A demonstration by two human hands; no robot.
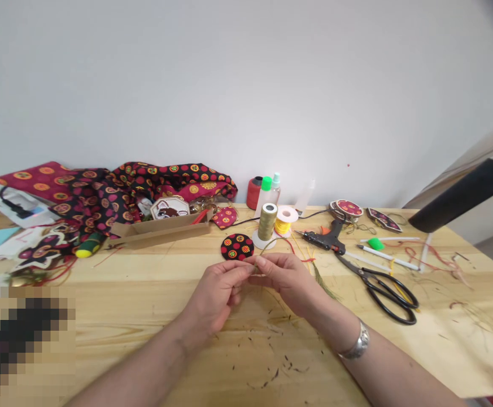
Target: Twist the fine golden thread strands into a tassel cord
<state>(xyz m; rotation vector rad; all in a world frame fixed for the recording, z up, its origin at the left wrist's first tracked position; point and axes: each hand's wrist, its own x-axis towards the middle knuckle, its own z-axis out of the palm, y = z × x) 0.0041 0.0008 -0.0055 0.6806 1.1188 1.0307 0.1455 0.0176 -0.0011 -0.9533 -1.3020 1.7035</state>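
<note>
My left hand [221, 288] and my right hand [286, 282] meet over the middle of the wooden table. Both are closed in a pinch, fingertips together on a thin olive-green cord [276, 241] that loops up above my right hand. Most of the cord between the fingers is hidden. An olive tassel [324, 282] of loose threads lies just right of my right hand. Behind my fingers are a round black patterned fabric piece [236, 247], an olive thread spool [267, 222] and a yellow cord spool [286, 221].
Black-handled scissors [388, 288] and a glue gun [328, 238] lie to the right, beside a white pen [392, 258]. Patterned fabric [97, 192] is heaped at the back left, behind an open cardboard box [161, 230]. A black lamp-like tube [462, 195] juts in at right.
</note>
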